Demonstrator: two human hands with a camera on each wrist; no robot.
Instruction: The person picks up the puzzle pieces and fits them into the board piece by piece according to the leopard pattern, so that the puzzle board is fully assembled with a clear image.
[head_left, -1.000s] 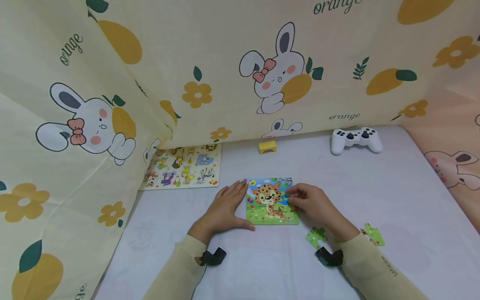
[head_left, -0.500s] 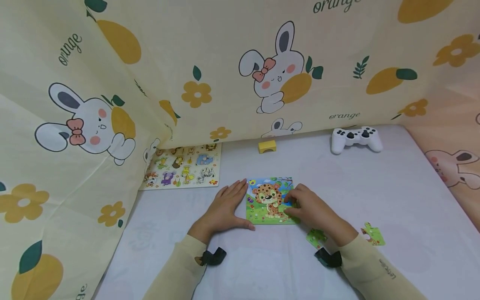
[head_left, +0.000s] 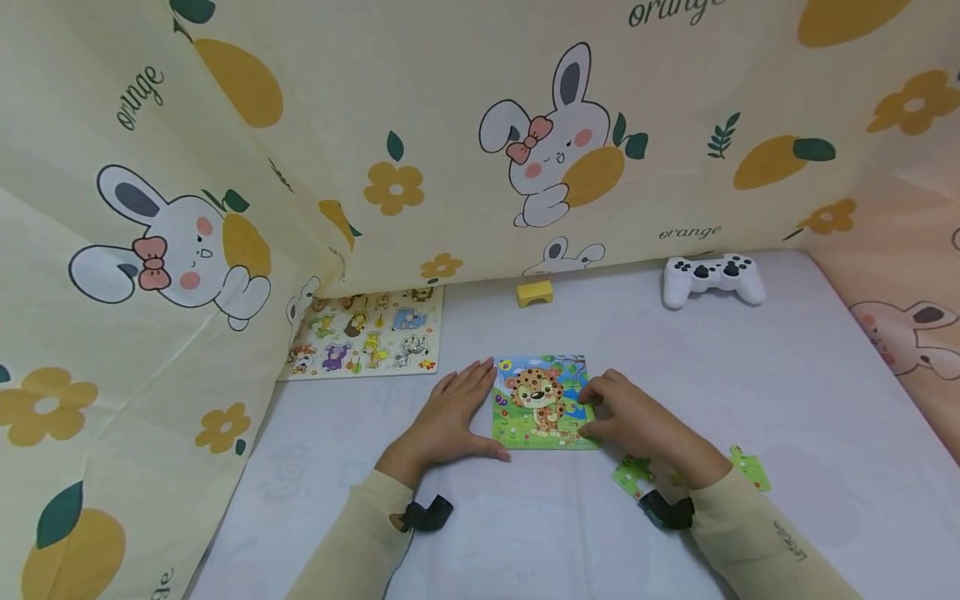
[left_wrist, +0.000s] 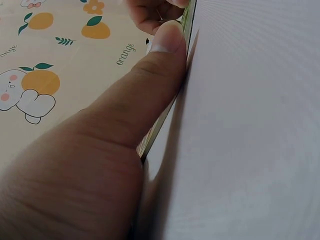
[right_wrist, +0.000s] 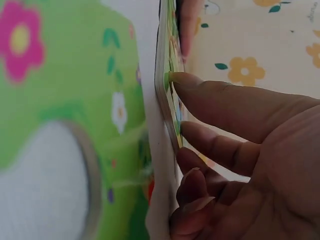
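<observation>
Nearest, two cream sleeves (head_left: 757, 533) reach in over the white tabletop (head_left: 517, 533), a small black device (head_left: 429, 513) strapped at the left wrist and another (head_left: 669, 510) at the right. Just beyond the right-hand device lies a loose green puzzle piece (head_left: 632, 477); a second green piece (head_left: 750, 468) lies further right, partly covered by the sleeve. Next come the hands and the square leopard puzzle (head_left: 538, 402), flat on the table between them. The left hand (head_left: 448, 423) is spread, its fingers along the puzzle's left edge and its thumb stretched along the near side. The right hand (head_left: 626, 417) has its fingers bent, thumb and index finger pinching a piece (head_left: 589, 415) at the puzzle's right side; whether that piece sits fully down in the puzzle, I cannot tell. The puzzle holds a spotted leopard on grass under blue sky, and its right-wrist view shows a layered edge. Farther off to the left, an animal board (head_left: 431, 358) carries a zebra, a giraffe and other animals, its left part hidden by the printed curtain (head_left: 450, 125); whether the animals sit in recesses is unclear. A yellow arched block (head_left: 535, 294) and a white game controller (head_left: 712, 282) stand near the curtain's foot
</observation>
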